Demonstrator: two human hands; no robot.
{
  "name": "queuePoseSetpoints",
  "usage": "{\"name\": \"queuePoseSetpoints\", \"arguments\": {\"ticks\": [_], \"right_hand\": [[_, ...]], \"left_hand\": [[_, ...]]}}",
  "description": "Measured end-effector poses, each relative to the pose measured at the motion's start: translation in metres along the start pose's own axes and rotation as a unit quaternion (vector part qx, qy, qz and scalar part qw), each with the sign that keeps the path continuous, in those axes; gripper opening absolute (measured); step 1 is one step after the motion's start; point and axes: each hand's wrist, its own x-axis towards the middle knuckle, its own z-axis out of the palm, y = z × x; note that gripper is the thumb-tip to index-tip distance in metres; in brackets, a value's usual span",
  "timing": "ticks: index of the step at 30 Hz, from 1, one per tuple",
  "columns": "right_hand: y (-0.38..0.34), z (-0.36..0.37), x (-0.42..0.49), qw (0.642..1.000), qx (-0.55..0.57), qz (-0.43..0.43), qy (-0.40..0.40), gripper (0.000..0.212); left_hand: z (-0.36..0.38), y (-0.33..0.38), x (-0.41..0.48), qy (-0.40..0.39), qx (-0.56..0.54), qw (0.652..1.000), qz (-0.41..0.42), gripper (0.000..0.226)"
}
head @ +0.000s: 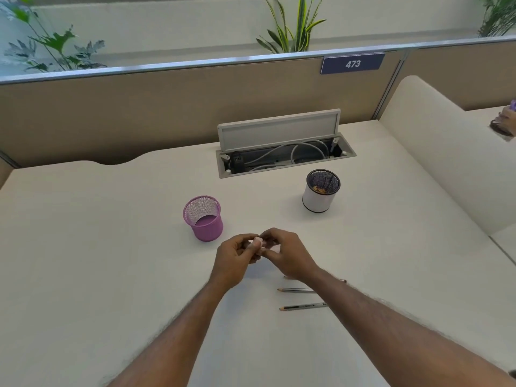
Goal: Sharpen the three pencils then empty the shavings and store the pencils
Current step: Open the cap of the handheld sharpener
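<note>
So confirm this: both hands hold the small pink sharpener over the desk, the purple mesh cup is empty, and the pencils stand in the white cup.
Not quite. In the head view the pencils lie flat on the desk under the right forearm, not in the white cup. The rest holds.

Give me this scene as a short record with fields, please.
hands: left hand and right hand together hold a small pink sharpener
pencils: three on the desk under the right forearm, partly hidden
purple cup: upright, empty
white cup: upright, shavings inside
cable box: lid open
</note>
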Motion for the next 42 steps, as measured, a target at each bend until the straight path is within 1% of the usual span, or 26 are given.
{"name": "queuePoseSetpoints", "arguments": {"ticks": [10, 14, 20, 24, 27, 30, 33, 37, 42], "right_hand": [[-0.012, 0.002, -0.014, 0.998, 0.049, -0.002, 0.043, 0.021], [-0.016, 0.003, -0.021, 0.995, 0.079, -0.005, 0.058, 0.024], [-0.022, 0.007, -0.029, 0.989, 0.126, 0.025, 0.073, 0.023], [-0.023, 0.010, -0.033, 0.983, 0.153, 0.043, 0.089, 0.027], [-0.023, 0.012, -0.035, 0.980, 0.170, 0.051, 0.095, 0.029], [-0.024, 0.014, -0.037, 0.979, 0.173, 0.045, 0.101, 0.031], [-0.023, 0.014, -0.039, 0.977, 0.182, 0.045, 0.103, 0.032], [-0.025, 0.017, -0.041, 0.974, 0.200, 0.043, 0.102, 0.033], [-0.024, 0.020, -0.042, 0.975, 0.200, 0.039, 0.092, 0.034]], "left_hand": [[-0.003, 0.005, -0.014, 0.022, -0.049, 0.998, 0.016, 0.018], [-0.004, 0.006, -0.017, 0.026, -0.047, 0.998, 0.031, 0.018], [-0.006, 0.010, -0.018, 0.047, -0.059, 0.997, 0.033, 0.020], [-0.005, 0.013, -0.020, 0.063, -0.092, 0.994, 0.023, 0.019], [-0.003, 0.014, -0.024, 0.065, -0.108, 0.992, 0.019, 0.022], [-0.002, 0.015, -0.030, 0.046, -0.116, 0.992, 0.021, 0.033], [-0.004, 0.013, -0.033, 0.038, -0.095, 0.994, 0.026, 0.038], [-0.001, 0.013, -0.035, 0.049, -0.078, 0.996, 0.020, 0.039], [0.000, 0.012, -0.035, 0.045, -0.052, 0.998, 0.009, 0.027]]}}
